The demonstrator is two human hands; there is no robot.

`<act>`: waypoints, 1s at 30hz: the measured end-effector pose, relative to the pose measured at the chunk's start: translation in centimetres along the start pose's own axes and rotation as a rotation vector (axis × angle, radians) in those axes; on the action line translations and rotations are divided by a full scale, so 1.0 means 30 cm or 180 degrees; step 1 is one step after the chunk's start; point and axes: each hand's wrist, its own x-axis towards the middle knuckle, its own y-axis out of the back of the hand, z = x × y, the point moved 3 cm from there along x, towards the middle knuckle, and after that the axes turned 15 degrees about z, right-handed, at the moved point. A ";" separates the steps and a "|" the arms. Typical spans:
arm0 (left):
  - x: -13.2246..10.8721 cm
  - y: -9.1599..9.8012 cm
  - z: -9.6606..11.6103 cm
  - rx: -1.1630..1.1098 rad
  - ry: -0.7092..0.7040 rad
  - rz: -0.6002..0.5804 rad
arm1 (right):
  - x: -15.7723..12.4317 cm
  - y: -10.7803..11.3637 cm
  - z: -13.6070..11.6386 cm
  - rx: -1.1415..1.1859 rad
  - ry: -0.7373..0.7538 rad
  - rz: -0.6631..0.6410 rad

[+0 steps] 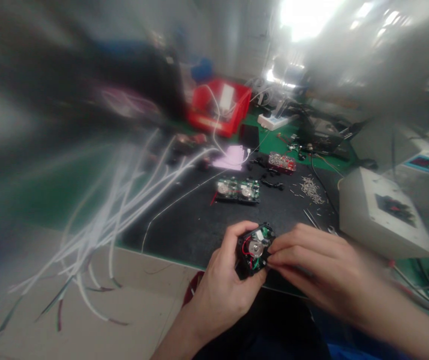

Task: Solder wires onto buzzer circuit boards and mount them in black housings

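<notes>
My left hand [224,280] is wrapped round a small black housing [255,248] with a round silver motor, red wires and a green circuit board in it. It is held up in front of me, over the near edge of the black mat. The fingertips of my right hand [308,255] are pinched together against the housing's right side. Whatever lies between them is hidden. Beyond my hands, two similar units with silver motors [238,190] lie side by side on the mat.
White cables [113,220] with bared ends hang over the table edge at left. On the right are scattered small pins or screws [312,190], tweezers [312,218] and a boxy device [383,210]. Farther back are a red bin [220,107] and pink paper [231,157].
</notes>
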 end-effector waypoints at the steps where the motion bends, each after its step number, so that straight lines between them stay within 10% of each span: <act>1: 0.000 -0.001 0.001 -0.0015 -0.0002 -0.0011 | -0.001 0.000 0.000 -0.0023 0.0004 -0.0031; 30: 0.001 -0.005 -0.020 -0.0140 0.0219 0.0156 | -0.045 -0.080 -0.007 -0.0066 -0.0359 0.0660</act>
